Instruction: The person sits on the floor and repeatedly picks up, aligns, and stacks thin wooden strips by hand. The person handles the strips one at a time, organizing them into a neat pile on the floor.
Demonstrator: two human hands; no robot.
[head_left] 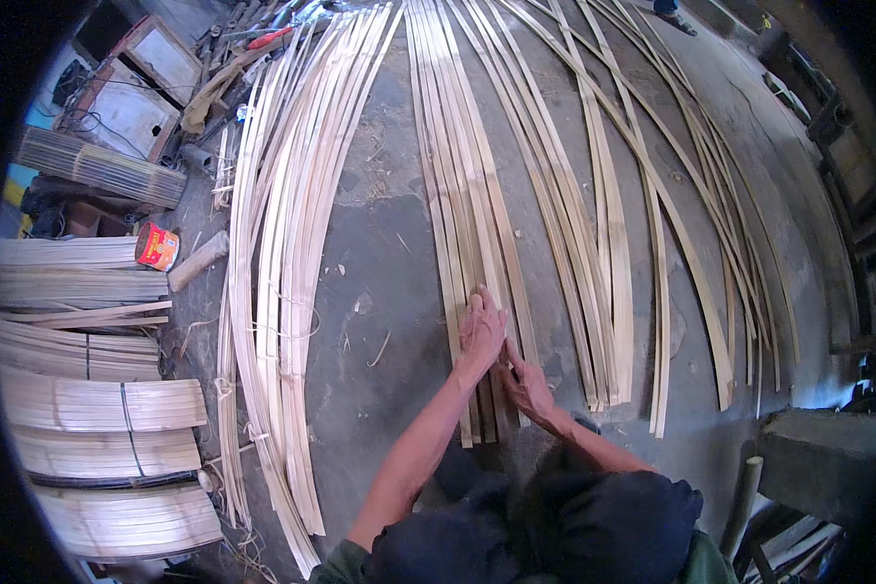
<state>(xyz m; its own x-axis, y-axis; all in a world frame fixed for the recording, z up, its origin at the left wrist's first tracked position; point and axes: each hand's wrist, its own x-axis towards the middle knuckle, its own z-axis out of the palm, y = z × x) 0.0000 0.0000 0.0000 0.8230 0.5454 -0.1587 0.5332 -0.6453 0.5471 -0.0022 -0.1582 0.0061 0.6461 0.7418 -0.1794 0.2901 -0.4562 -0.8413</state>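
A bundle of long, pale, flat bamboo strips (467,185) runs away from me along the floor, its near ends between my knees. My left hand (482,333) lies on top of these strips, back of the hand up and fingers stretched forward over them. Just behind it and to the right, my right hand (529,387) is closed at the right edge of the same bundle, with one finger pointing along the strips. Its other fingertips are partly hidden, and the strips under my palms are covered.
More bamboo strips (564,214) lie to the right, some crossing. A thick bundle (297,195) lies left, loosely tied. Stacked shorter slat bundles (116,453), a red tin (157,247) and a wooden mallet-like piece (199,261) line the left side. A concrete block (818,453) stands at right.
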